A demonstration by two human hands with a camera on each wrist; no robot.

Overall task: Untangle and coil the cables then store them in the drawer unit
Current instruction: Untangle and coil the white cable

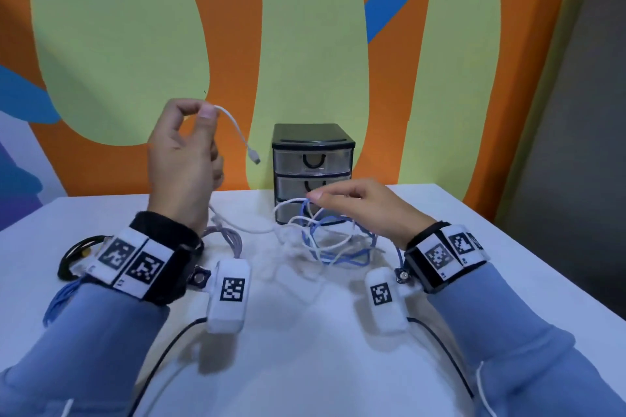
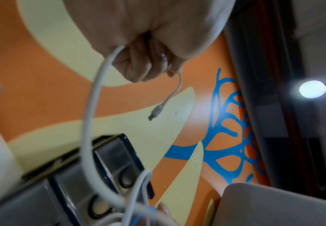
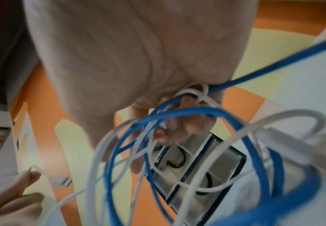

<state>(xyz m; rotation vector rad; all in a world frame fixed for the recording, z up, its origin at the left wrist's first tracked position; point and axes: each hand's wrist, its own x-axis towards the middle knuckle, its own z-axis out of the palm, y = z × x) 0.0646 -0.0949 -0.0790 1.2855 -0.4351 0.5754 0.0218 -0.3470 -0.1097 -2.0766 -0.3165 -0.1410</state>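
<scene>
Left hand (image 1: 184,152) pinches the white USB cable (image 1: 233,125) near its plug, raised above the table's (image 1: 474,247) left half; the cable runs down-right into the white-and-blue tangle (image 1: 333,240) the right hand (image 1: 366,210) pinches before the closed drawer unit (image 1: 313,159).

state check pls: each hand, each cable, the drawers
left hand: raised, pinching the white cable near its plug
white cable: plug end dangling free, rest running down into the tangle
right hand: gripping the tangle, lifting its loops
blue cable: still tangled with white loops
drawer unit: upright on table, visible drawers closed
black cable: coiled on table, by the left wrist
</scene>
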